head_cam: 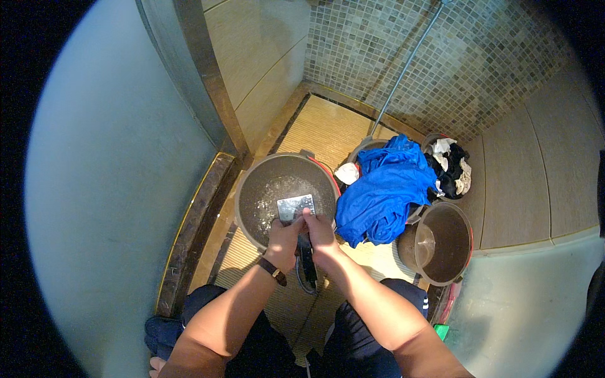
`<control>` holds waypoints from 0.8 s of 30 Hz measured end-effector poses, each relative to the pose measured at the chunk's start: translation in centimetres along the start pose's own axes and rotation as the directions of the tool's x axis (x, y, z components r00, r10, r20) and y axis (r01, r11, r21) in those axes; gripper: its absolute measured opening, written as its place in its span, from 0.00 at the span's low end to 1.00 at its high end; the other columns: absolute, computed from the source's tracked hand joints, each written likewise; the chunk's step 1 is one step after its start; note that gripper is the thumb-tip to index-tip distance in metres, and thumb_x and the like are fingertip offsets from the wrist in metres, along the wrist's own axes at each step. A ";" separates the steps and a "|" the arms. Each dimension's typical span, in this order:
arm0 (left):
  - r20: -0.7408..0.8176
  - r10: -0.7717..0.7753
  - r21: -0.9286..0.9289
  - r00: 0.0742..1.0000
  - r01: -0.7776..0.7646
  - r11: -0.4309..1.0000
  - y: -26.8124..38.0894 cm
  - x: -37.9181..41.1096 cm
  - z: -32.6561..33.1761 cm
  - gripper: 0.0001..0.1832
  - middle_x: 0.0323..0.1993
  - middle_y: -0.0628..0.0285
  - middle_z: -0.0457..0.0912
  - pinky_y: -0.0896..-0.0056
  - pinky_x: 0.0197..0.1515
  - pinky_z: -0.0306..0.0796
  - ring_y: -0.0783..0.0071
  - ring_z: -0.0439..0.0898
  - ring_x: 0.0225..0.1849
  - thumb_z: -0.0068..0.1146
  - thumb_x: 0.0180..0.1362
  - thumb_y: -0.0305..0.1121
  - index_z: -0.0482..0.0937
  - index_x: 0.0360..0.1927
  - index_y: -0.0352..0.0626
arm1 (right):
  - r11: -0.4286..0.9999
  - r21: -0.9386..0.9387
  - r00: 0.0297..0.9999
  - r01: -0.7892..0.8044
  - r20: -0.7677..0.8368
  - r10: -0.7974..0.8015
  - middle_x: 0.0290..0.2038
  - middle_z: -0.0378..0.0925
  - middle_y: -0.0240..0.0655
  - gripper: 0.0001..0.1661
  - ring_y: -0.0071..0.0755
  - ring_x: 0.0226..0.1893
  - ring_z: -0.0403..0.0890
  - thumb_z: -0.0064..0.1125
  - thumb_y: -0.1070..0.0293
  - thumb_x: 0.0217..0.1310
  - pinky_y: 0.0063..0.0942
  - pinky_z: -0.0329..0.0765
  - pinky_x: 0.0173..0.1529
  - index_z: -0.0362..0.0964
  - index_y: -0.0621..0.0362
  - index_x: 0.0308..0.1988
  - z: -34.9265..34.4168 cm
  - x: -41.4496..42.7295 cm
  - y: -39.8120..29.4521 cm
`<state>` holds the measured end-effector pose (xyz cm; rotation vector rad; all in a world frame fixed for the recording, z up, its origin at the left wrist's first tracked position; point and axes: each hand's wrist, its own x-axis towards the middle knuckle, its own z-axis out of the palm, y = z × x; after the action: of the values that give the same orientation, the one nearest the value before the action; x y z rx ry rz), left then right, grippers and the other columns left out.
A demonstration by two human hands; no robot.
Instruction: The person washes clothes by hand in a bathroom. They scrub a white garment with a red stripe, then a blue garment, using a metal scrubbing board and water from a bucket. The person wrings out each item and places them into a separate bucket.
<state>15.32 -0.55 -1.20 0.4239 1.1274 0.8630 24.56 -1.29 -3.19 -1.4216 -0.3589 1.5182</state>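
Note:
Both my hands meet around a square silvery shower head (295, 206) with a dark handle, over a large grey-brown plastic bucket (246, 175). My left hand (283, 238), with a dark watch or strap at its wrist, grips it from the left. My right hand (320, 234) holds it from the right, its thumb on the edge of the head. Water with bubbles or splashes (272, 208) shows inside the bucket. A shower hose (298, 274) hangs below my hands. Blue wet-looking cloth (390, 189) is heaped over another bucket to the right, beside a small white cloth (347, 173).
Behind the blue cloth, a container holds black and white clothes (451, 165). A brown bucket (444, 241) leans at the right. Frosted glass (113, 165) and a dark stone curb (198, 227) border the left. A metal pole or hose (409, 66) runs along the mosaic wall.

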 end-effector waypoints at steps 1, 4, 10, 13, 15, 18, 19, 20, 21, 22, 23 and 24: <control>-0.012 0.012 0.038 1.000 -0.012 0.999 0.2 -0.1 0.1 0.15 0.38 0.56 0.78 0.68 0.37 0.72 0.68 0.78 0.38 0.58 0.55 0.30 0.71 0.44 0.34 | 0.999 -0.039 0.999 0.028 -0.042 -0.030 0.35 0.74 0.36 0.17 0.30 0.35 0.73 0.50 0.59 0.63 0.29 0.70 0.41 0.70 0.63 0.40 0.4 -0.3 -0.1; 0.000 0.079 0.086 0.997 -0.078 0.993 -0.7 0.5 -0.5 0.17 0.39 0.54 0.78 0.65 0.37 0.72 0.65 0.77 0.38 0.57 0.56 0.29 0.69 0.45 0.32 | 0.992 -0.122 0.999 0.015 -0.033 -0.019 0.39 0.73 0.38 0.20 0.32 0.39 0.72 0.49 0.56 0.63 0.32 0.69 0.44 0.68 0.63 0.44 0.5 0.0 0.5; -0.107 -0.010 0.049 0.994 0.016 0.999 0.7 -0.7 0.0 0.13 0.38 0.56 0.78 0.63 0.36 0.71 0.65 0.77 0.36 0.54 0.58 0.29 0.72 0.44 0.33 | 0.913 -0.406 0.994 -0.025 -0.104 -0.019 0.45 0.72 0.43 0.24 0.36 0.46 0.69 0.48 0.54 0.63 0.36 0.65 0.51 0.67 0.64 0.49 0.9 -0.2 0.7; -0.118 0.104 0.188 0.987 -0.081 0.979 0.0 0.1 -1.1 0.12 0.36 0.56 0.79 0.63 0.35 0.71 0.65 0.77 0.35 0.53 0.59 0.30 0.72 0.43 0.33 | 0.907 -0.408 0.973 0.103 -0.149 -0.178 0.42 0.75 0.51 0.22 0.51 0.43 0.75 0.44 0.60 0.63 0.40 0.68 0.50 0.67 0.69 0.46 1.8 -0.2 2.3; -0.139 0.097 0.185 0.985 -0.070 0.980 0.0 0.4 -1.6 0.12 0.36 0.55 0.78 0.62 0.35 0.71 0.65 0.77 0.35 0.53 0.59 0.30 0.72 0.43 0.33 | 0.932 -0.348 0.981 0.104 -0.119 -0.153 0.43 0.75 0.52 0.22 0.52 0.45 0.74 0.44 0.60 0.63 0.40 0.68 0.50 0.66 0.68 0.47 2.5 -1.6 1.2; -0.212 -0.035 0.004 0.977 0.037 0.999 1.1 0.3 -1.4 0.14 0.36 0.56 0.77 0.62 0.36 0.70 0.65 0.76 0.36 0.54 0.59 0.31 0.70 0.44 0.33 | 0.967 -0.223 0.992 0.122 -0.001 -0.126 0.44 0.74 0.54 0.21 0.53 0.46 0.74 0.43 0.60 0.64 0.39 0.68 0.50 0.66 0.67 0.48 2.3 -1.5 1.7; -0.234 -0.043 -0.018 0.971 0.039 0.999 0.7 0.9 -1.7 0.14 0.36 0.56 0.76 0.62 0.37 0.70 0.65 0.75 0.37 0.54 0.59 0.31 0.69 0.45 0.34 | 0.977 -0.174 0.992 0.127 0.049 -0.120 0.44 0.74 0.54 0.21 0.53 0.47 0.74 0.43 0.60 0.64 0.39 0.68 0.50 0.65 0.66 0.48 1.8 -1.0 2.4; -0.256 -0.050 -0.039 0.965 0.042 0.998 0.4 1.4 -2.0 0.15 0.37 0.57 0.75 0.61 0.38 0.70 0.65 0.75 0.37 0.54 0.60 0.31 0.67 0.45 0.34 | 0.955 -0.273 0.992 0.119 0.075 -0.102 0.43 0.74 0.49 0.20 0.45 0.44 0.74 0.43 0.60 0.65 0.35 0.68 0.48 0.65 0.65 0.48 1.4 -0.3 3.1; -0.276 -0.052 -0.068 0.960 0.034 0.997 0.3 1.7 -2.1 0.15 0.37 0.57 0.75 0.61 0.38 0.70 0.65 0.75 0.38 0.54 0.60 0.31 0.67 0.45 0.34 | 0.923 -0.370 0.992 0.109 0.096 -0.079 0.41 0.74 0.43 0.19 0.37 0.42 0.73 0.44 0.60 0.66 0.31 0.68 0.46 0.66 0.63 0.48 0.9 0.6 3.8; -0.292 -0.056 -0.098 0.955 0.028 0.995 0.3 2.1 -2.1 0.15 0.38 0.57 0.74 0.61 0.39 0.70 0.65 0.75 0.38 0.54 0.60 0.31 0.66 0.46 0.34 | 0.880 -0.464 0.992 0.101 0.111 -0.055 0.39 0.74 0.37 0.18 0.30 0.39 0.72 0.44 0.60 0.66 0.26 0.68 0.44 0.66 0.62 0.48 0.6 1.0 4.2; -0.307 -0.061 -0.127 0.950 0.023 0.992 0.3 2.4 -2.2 0.16 0.38 0.57 0.74 0.61 0.39 0.70 0.64 0.74 0.39 0.54 0.60 0.31 0.65 0.46 0.34 | 0.856 -0.493 0.986 0.155 0.131 -0.103 0.38 0.74 0.37 0.18 0.29 0.39 0.72 0.43 0.60 0.67 0.26 0.68 0.44 0.66 0.62 0.48 0.3 1.0 4.7; -0.326 -0.063 -0.158 0.943 0.012 0.987 0.3 2.8 -2.3 0.16 0.39 0.56 0.74 0.62 0.39 0.70 0.64 0.74 0.39 0.54 0.60 0.31 0.65 0.46 0.33 | 0.825 -0.524 0.976 0.211 0.161 -0.147 0.38 0.74 0.36 0.17 0.28 0.39 0.72 0.42 0.60 0.68 0.26 0.68 0.45 0.66 0.62 0.48 0.6 0.6 4.7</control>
<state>13.55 1.53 -3.66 0.1297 1.3606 1.0039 22.08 -2.82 -6.95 -1.6729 -1.0322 1.4003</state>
